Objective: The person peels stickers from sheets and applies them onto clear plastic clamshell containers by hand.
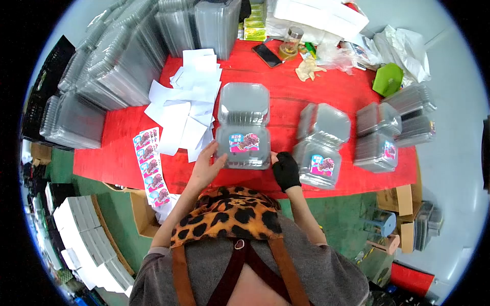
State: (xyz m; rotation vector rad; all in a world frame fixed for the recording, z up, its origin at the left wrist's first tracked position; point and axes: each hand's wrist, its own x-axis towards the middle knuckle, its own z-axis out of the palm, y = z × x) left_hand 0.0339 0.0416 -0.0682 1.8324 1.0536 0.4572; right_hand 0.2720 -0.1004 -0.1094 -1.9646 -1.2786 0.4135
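Note:
A stack of clear plastic clamshell boxes (pixel 243 104) lies opened out on the red table, a pink and blue sticker (pixel 244 143) on its near half. Against the stack's left side rests my bare left hand (pixel 208 166), thumb and fingers apart. My right hand (pixel 285 170), in a black fingerless glove, touches the stack's right edge; its fingertips are partly hidden. Left of the boxes are loose white paper sheets (pixel 176 120) and sticker strips (pixel 151 168). Another stickered stack (pixel 321 166) stands just right of my right hand.
More stickered stacks (pixel 376 150) stand at the right. Tall stacks of clear boxes (pixel 120 66) fill the back left. Along the back are a phone (pixel 267 54), a glass jar (pixel 291 43), a crumpled glove (pixel 308 69) and a green container (pixel 388 79). The red table's edge (pixel 357 192) faces me.

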